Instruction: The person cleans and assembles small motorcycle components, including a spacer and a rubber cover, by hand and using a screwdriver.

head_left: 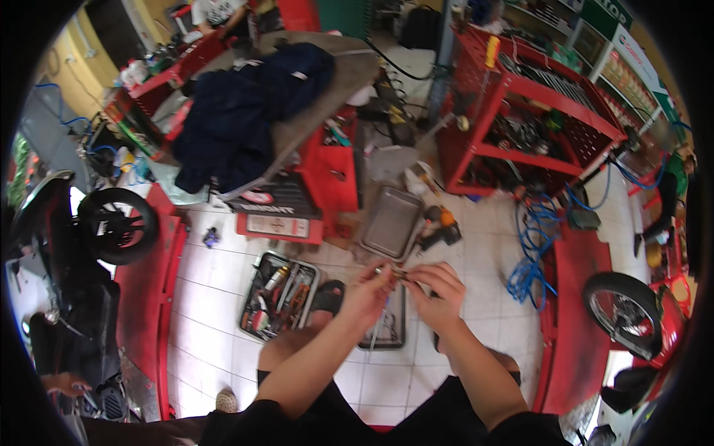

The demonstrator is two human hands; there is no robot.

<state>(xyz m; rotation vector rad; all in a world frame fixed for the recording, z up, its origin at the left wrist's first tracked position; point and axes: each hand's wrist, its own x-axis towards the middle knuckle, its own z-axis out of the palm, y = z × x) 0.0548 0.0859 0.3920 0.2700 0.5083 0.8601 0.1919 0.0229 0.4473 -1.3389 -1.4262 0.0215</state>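
Both hands meet in front of me, above the floor between my knees. A small, slim, brass-coloured metal part bridges their fingertips; its exact kind is too small to make out. My left hand is closed, pinching the part's left end. Fingers of my right hand are bent and pressed together at its right end. Below the hands lies a dark shallow case half, partly covered by them. To the left, an open toolbox holds pliers, screwdrivers and other hand tools.
Beyond my hands sit a grey metal tray and a yellow-black power drill. A red tool cart stands far right, near coiled blue hose. Red lifts flank me, with motorcycle wheels. Another person's hand is at lower left.
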